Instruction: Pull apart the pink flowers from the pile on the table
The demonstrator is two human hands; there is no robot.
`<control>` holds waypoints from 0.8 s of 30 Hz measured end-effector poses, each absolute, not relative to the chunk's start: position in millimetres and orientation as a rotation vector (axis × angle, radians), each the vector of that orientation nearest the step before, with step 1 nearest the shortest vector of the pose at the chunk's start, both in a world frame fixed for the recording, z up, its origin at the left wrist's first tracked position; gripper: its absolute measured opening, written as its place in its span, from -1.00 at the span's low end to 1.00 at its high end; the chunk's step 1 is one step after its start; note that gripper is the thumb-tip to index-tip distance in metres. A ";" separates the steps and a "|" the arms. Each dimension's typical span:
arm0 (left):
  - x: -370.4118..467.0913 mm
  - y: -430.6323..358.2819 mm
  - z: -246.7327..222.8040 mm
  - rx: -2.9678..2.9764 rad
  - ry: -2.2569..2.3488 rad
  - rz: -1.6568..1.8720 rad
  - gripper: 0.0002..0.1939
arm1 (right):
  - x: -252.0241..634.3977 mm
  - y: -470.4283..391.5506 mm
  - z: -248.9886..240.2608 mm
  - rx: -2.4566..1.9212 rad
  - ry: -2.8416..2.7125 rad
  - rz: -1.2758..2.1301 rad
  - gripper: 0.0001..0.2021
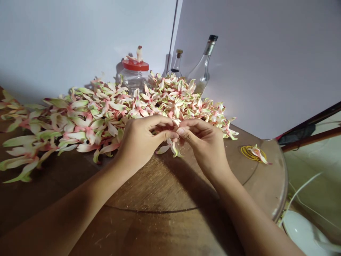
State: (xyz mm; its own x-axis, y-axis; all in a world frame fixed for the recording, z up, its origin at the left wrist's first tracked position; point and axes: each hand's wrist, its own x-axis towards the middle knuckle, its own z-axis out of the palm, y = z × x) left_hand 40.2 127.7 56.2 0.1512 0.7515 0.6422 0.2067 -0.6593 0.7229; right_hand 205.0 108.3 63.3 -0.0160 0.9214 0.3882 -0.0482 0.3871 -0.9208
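Note:
My left hand (145,137) and my right hand (206,144) meet at the middle of the view, thumbs and fingertips pinched together. Between the fingertips they hold a pale flower piece (176,122), mostly covered by the fingers. Just below the fingertips shows a flower (169,147) with white and green petals; whether it is joined to the held piece I cannot tell. Behind both hands spreads a large heap of pink, white and green flowers (87,124).
A round wooden table (149,234) bears everything. Behind the heap stand a red-lidded jar (135,65), a corked bottle (177,64) and a tall bottle (204,65). Yellow bands (249,153) with a flower lie at right. A white round object (301,227) is below the table edge.

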 end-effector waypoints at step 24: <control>42.2 118.9 60.4 2.378 1.085 1.390 -0.67 | 203.9 101.5 61.6 -0.875 -1.529 0.675 -0.93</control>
